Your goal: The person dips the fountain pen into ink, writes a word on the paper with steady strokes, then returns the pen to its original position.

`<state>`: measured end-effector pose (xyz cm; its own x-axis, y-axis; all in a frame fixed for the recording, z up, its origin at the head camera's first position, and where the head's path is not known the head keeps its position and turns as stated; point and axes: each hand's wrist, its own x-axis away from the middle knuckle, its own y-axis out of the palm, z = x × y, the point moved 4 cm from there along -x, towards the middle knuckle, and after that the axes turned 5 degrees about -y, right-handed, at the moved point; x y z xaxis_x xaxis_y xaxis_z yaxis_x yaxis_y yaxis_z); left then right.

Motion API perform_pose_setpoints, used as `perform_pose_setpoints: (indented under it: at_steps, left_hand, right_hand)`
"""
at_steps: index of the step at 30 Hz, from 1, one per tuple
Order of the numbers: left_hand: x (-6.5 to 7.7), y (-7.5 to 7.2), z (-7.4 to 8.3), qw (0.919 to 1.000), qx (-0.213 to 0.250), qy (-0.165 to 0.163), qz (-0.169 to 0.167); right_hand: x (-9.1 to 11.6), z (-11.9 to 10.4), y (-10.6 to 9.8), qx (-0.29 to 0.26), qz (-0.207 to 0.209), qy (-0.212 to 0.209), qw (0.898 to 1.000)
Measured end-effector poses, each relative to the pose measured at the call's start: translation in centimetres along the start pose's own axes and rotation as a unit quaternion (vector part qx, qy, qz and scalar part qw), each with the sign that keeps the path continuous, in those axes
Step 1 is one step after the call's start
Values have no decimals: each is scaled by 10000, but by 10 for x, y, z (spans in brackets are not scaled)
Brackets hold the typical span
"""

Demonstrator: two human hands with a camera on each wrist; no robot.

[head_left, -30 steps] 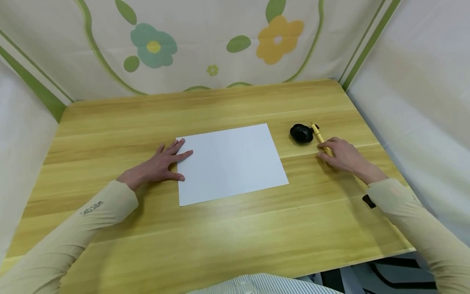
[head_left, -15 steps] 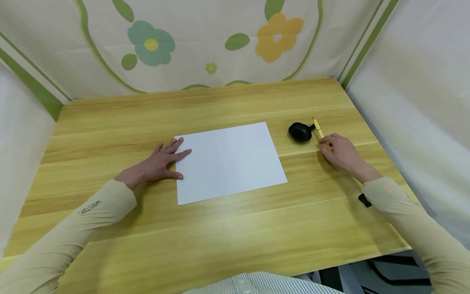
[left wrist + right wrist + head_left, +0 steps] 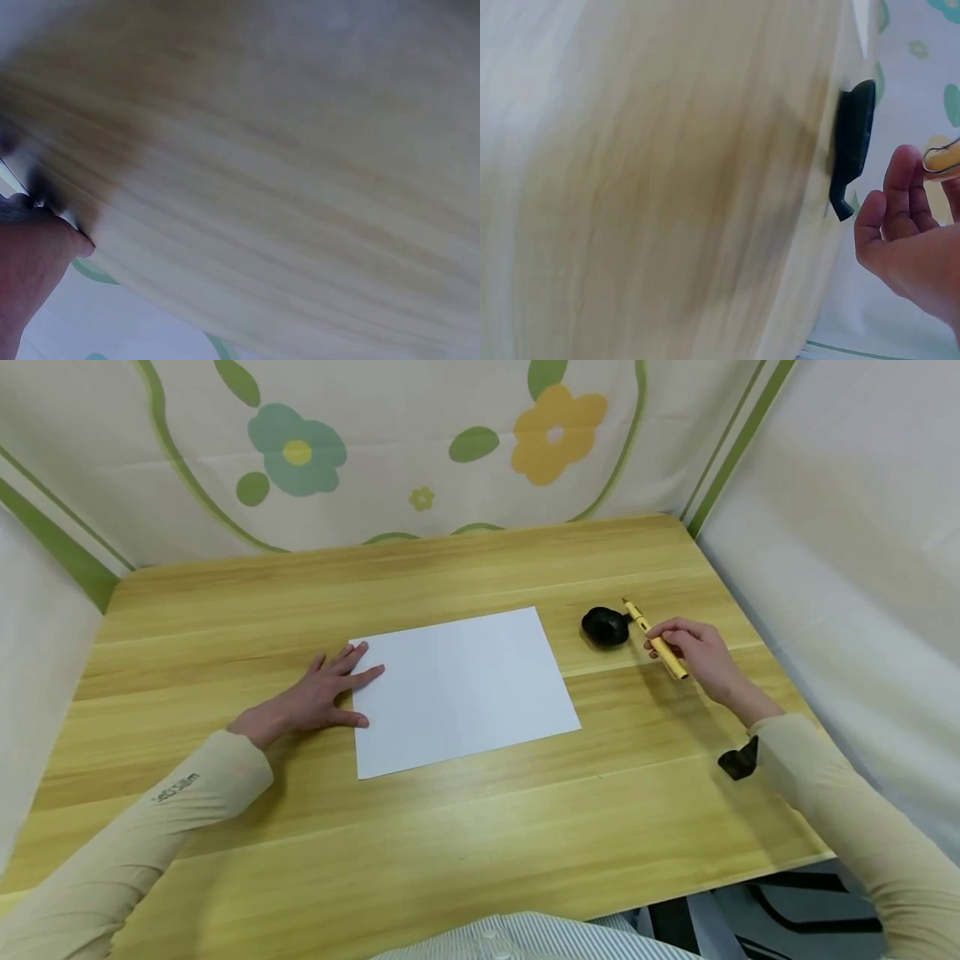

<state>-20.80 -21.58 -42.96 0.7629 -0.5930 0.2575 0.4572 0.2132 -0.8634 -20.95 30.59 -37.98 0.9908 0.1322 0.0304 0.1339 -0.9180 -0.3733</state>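
Note:
My left hand (image 3: 311, 697) rests with spread fingers on the left edge of a blank white sheet of paper (image 3: 468, 693). At the right, my right hand (image 3: 701, 656) pinches a yellow pen (image 3: 666, 657) between thumb and fingers, its dark tip pointing away and to the left. In the right wrist view a wire clip shows on the yellow pen (image 3: 941, 159), partly cut off by the frame. Just left of the pen tip lies a rounded black object (image 3: 604, 627) with a short stub; the right wrist view shows this black object (image 3: 853, 131) from the side.
A wooden table (image 3: 465, 827) carries everything. Behind it hangs a white curtain (image 3: 390, 410) printed with flowers, and plain white cloth (image 3: 847, 527) closes the right side. Near the right cuff is a small black piece (image 3: 738, 760).
My right hand has raised the pen from beside the black object and changed its hold, with more of the rear end showing. My left hand has stayed on the paper.

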Motion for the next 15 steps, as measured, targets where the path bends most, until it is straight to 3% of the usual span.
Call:
perform_pose_setpoints:
  at_steps: [2,6,12,15]
  left_hand:
    - [0,0,0,10000,9,4,11]
    - [0,1,1,10000,3,15,14]
    - [1,0,0,10000,18,-22,7]
    - [1,0,0,10000,60,-16,3]
  right_hand:
    - [-1,-4,1,-1184,-70,20,9929]
    - [0,-10,2,-2700,-367,2,9621]
    - [2,-14,5,-3202,-718,12,9446]
    - [3,-14,7,-3679,-1008,-43,9244]
